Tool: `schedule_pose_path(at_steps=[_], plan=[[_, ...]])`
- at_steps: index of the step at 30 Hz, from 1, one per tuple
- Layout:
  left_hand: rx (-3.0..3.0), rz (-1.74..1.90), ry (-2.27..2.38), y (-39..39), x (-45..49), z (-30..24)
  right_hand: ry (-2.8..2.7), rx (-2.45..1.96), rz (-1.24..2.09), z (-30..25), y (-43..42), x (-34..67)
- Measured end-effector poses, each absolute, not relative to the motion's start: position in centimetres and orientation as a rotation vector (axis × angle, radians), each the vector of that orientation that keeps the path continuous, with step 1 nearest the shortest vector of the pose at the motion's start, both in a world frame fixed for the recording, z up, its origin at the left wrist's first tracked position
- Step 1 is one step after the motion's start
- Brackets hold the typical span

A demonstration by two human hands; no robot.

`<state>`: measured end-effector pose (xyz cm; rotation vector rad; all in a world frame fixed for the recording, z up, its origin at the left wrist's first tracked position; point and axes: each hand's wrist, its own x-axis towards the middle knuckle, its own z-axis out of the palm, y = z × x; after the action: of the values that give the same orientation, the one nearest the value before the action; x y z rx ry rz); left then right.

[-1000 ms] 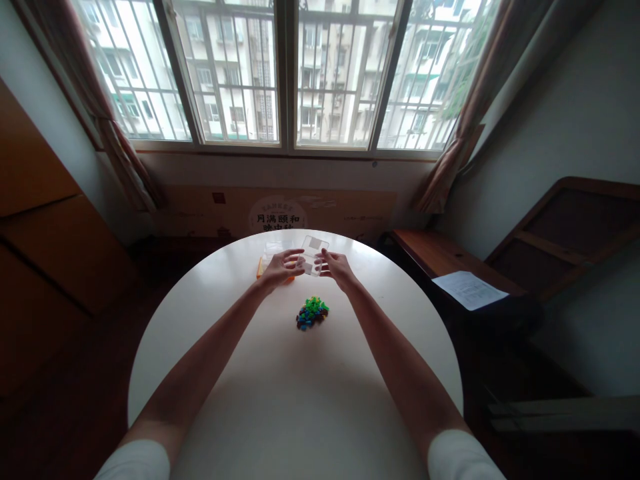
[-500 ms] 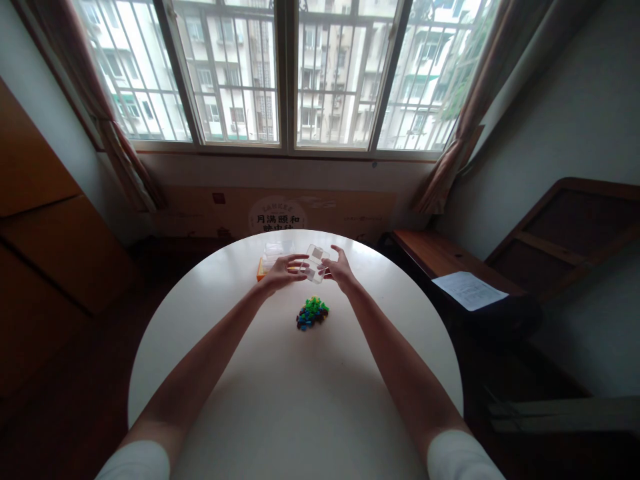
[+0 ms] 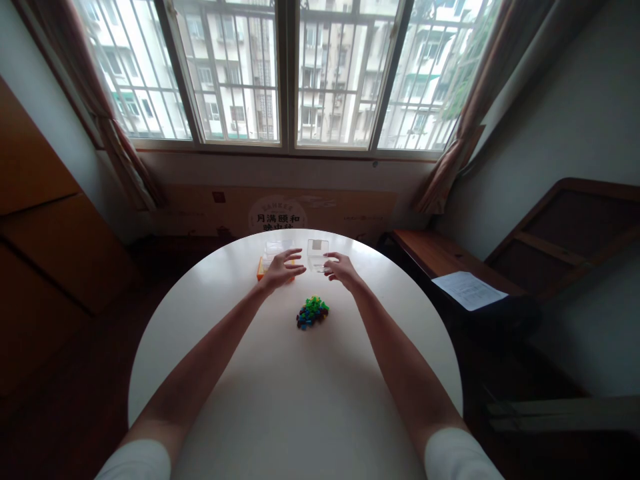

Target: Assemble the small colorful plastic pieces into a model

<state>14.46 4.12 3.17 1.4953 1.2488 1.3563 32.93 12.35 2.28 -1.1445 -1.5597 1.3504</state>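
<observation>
A small clear plastic box (image 3: 317, 248) with its lid up stands near the far edge of the table. My right hand (image 3: 342, 268) is at its right side with the fingers apart; whether a fingertip still touches the box I cannot tell. To the left of the box, my left hand (image 3: 281, 268) is open and holds nothing. On the near side of the hands lies a small heap of green, blue and dark toy bricks (image 3: 313, 312). Partly hidden behind my left hand is an orange container (image 3: 260, 269) with a clear lid (image 3: 278, 247) raised.
The round white table (image 3: 280, 400) carries all of these. A wooden bench (image 3: 415, 248) with a printed paper sheet (image 3: 470, 290) near its end stands to the right. Beyond the table, a long printed cardboard box (image 3: 345, 207) leans below the barred window.
The clear box has gone from between my hands to the table, a little farther off, with its lid upright. Both hands have let their fingers come apart.
</observation>
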Motion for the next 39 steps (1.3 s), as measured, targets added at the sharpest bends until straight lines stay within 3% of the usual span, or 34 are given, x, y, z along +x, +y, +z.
schedule_pose_path(at_steps=[6,13,27,33,39], plan=[[1.743,1.614,1.507,4.8,11.1,4.3,-1.541,-1.554,0.823,0.1,15.8,38.6],[1.990,1.582,2.013,5.3,9.3,3.0,-1.570,-1.753,0.730,-1.6,16.7,40.8],[1.952,1.449,1.944,6.4,7.9,0.3,-1.733,-2.029,0.084,-0.1,14.6,39.7],[1.933,1.475,1.882,6.2,8.1,0.5,-2.185,-1.839,0.294,1.5,14.7,38.8],[2.022,1.452,1.910,6.3,7.7,0.9,-2.270,-1.875,0.355,2.2,14.4,38.4]])
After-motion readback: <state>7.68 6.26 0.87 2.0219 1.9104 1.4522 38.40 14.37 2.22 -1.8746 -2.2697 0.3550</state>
